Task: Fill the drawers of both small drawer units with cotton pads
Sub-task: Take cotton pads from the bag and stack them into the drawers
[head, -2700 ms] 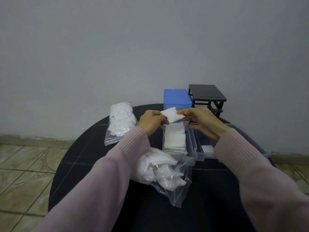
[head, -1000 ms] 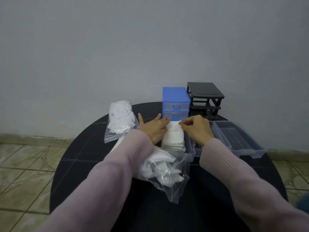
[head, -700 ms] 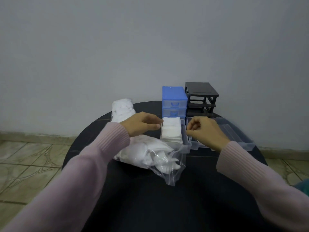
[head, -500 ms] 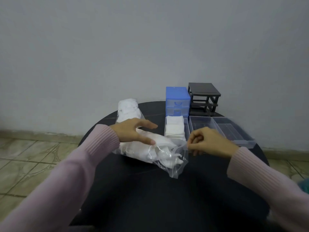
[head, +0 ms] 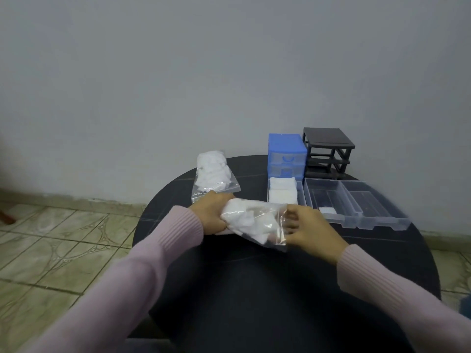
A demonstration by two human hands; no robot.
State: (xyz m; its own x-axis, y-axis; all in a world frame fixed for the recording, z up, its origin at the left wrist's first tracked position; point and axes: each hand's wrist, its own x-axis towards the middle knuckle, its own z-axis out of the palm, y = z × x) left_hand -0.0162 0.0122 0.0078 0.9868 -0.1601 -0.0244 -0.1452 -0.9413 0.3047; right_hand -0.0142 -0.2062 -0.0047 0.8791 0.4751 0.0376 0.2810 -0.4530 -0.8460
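Head view: bag of cotton pads [head: 251, 221] between both hands, fingers [head: 293, 220] curled around its ends.

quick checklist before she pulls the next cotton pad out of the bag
1. Bag steadied by left hand: ok.
2. Right hand at the bag's open end: ok.
3. Pads left in the bag: ok.
4. Drawer nearest the blue unit has room: not ok, its pad stack fills it.
5. Middle drawer free to receive: ok, one pad inside.
6. Right drawer empty: ok.
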